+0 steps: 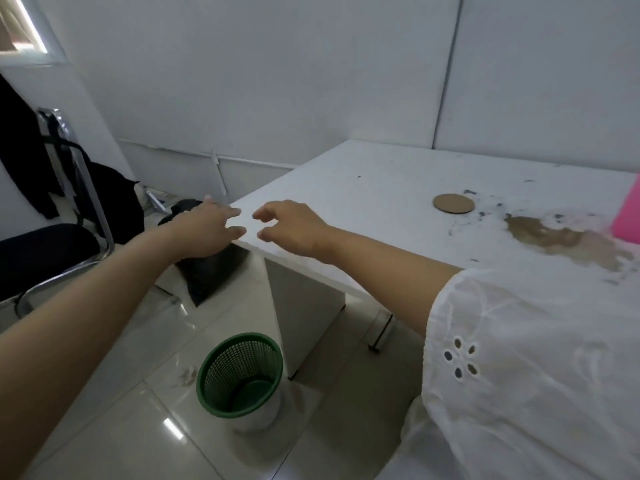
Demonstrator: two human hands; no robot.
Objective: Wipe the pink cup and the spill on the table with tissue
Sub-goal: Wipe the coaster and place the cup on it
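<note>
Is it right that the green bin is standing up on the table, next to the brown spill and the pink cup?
Not quite. The head view shows the green bin standing on the floor beside the table, not on it. The brown spill and pink cup are indeed on the table.

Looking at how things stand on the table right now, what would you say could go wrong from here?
1. Both hands, left and right, are empty at the table corner and no tissue is in view, so wiping may be delayed.
2. The brown spill reaches toward the near table edge and may drip or soak the white sleeve.
3. The pink cup stands at the spill; wiping nearby could knock it.
</note>
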